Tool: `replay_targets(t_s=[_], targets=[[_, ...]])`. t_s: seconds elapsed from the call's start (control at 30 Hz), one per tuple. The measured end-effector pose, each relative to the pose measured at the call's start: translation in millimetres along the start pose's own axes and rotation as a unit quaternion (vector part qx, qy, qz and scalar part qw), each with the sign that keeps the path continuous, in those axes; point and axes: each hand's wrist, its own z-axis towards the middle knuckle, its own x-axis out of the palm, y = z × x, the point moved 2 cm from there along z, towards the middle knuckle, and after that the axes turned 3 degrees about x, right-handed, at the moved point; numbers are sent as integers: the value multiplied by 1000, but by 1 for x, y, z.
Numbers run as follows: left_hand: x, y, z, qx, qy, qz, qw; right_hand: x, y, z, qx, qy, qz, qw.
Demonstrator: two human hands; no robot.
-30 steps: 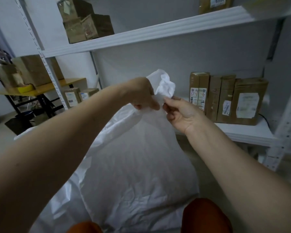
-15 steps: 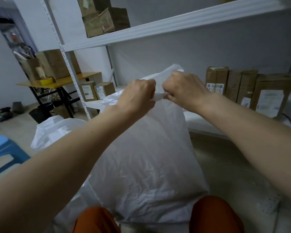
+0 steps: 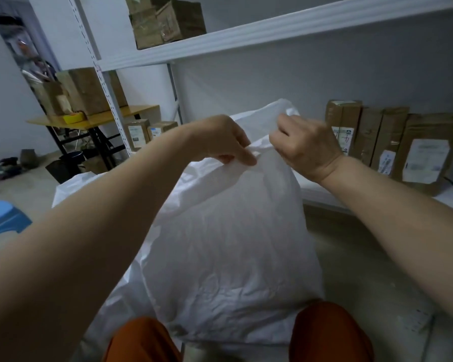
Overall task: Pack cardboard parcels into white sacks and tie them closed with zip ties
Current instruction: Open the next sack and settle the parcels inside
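Fingers of the left hand [image 3: 225, 142] pinch the gathered neck of the white sack [image 3: 228, 244], thumb and fingertips curled round a twisted band of the fabric. The right hand [image 3: 305, 145] is closed on the same neck just beside it, knuckles toward the camera, with the loose mouth of the sack rising behind it. The sack stands upright and full on the floor between the person's knees, in front of the lower shelf [image 3: 314, 194].

Half a second ago the two fists were nearly touching at the neck; now they sit slightly apart, with a short stretch of bunched fabric drawn between them. A second ago the right hand lay palm-up under the neck, and it has since turned over. This reads as the neck being twisted or cinched tight, so packing of this sack looks finished and closure is under way.

No zip tie can be made out: it may be hidden inside either grip or lost against the white fabric. The sack's contents are fully concealed. Cardboard parcels [image 3: 392, 145] stand in a row on the lower shelf to the right, their labels too blurred to read. A second white sack [image 3: 71, 186] lies partly hidden behind the left forearm.
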Motion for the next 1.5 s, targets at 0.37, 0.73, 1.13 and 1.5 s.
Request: replay_targets(t_s=[0.37,0.73,1.13,1.5], targets=[[27,5,-1,199,-253,282,904,-4,15,25,146,225,203,942],[13,40,-9,19,-47,269,962,14,16,-7,106,164,41,980],[15,67,-20,78,-210,226,948,7,81,36,3,120,15,993],[20,98,-48,143,-281,302,900,11,123,46,-20,106,111,988]])
